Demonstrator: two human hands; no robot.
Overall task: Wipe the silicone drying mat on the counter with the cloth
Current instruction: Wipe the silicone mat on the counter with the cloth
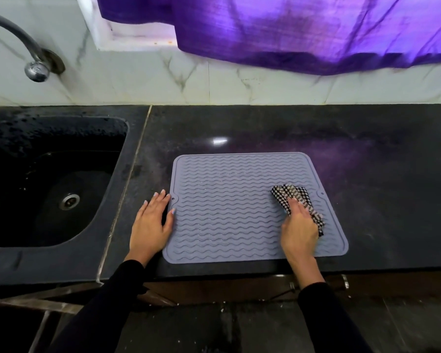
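Observation:
A grey silicone drying mat [227, 207] with wavy ridges lies flat on the black counter [265, 133]. My right hand [299, 228] grips a bunched black-and-white checked cloth [289, 193] and holds it down on the mat's right half. My left hand [152, 222] lies flat with straight fingers on the counter at the mat's left edge, its thumb touching that edge.
A black sink [49, 184] with a metal drain sits to the left, with a steel tap [35, 70] on the marble-tiled wall above it. A purple curtain [303, 31] hangs over the back wall. The counter's front edge runs just below the mat.

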